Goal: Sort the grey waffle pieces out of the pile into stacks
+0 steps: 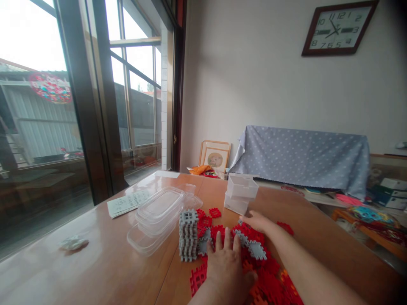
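My left hand lies with its fingers spread over a pile of red interlocking plastic tiles, which have notched edges. Farther back, my right hand reaches across the far side of the pile, fingers stretched toward the left; its fingertips are partly hidden and touch the tiles there. A few grey tiles lie among the red ones between my hands. Just left of my left hand stands an upright stack of grey notched tiles. One red tile lies apart, behind the pile.
Clear plastic containers lie left of the stack, beside a sheet of paper with writing. Two translucent boxes are stacked behind my right hand. A small pale packet lies on the wooden table at left.
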Demonstrator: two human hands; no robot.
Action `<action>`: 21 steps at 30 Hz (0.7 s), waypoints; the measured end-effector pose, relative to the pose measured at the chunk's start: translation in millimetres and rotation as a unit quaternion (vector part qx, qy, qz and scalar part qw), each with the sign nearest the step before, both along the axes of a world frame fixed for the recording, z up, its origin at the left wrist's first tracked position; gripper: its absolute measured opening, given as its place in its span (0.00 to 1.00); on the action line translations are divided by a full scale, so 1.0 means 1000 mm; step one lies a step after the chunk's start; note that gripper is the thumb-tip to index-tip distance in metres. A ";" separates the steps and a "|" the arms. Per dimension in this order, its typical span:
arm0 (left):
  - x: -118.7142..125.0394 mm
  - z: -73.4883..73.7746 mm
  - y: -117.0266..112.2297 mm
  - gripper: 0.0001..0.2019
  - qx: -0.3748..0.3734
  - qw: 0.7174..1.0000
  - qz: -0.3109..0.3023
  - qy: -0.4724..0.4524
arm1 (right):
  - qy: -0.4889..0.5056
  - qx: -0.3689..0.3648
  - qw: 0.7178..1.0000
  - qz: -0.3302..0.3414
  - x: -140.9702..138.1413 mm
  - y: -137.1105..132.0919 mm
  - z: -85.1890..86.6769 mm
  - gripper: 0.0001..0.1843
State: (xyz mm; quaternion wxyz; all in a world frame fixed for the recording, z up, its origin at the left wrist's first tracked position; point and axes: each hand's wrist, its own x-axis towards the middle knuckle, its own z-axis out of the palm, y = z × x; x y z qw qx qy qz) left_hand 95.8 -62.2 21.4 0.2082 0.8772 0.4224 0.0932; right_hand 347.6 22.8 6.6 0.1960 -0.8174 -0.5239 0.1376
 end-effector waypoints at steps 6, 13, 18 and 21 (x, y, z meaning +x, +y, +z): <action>0.001 0.001 0.000 0.49 -0.002 1.000 -0.005 0.021 | 0.026 -0.026 0.999 -0.004 -0.011 0.005 -0.007 0.13; 0.002 0.002 -0.001 0.48 -0.010 0.999 -0.002 0.032 | 0.115 -0.016 0.993 0.000 -0.022 0.009 -0.001 0.11; 0.003 0.002 -0.001 0.48 -0.016 0.999 0.002 0.029 | 0.213 -0.019 0.977 0.018 -0.024 0.003 0.008 0.10; 0.003 0.002 -0.002 0.49 -0.019 0.999 0.003 0.028 | 0.264 -0.034 0.963 0.041 -0.023 -0.001 0.012 0.12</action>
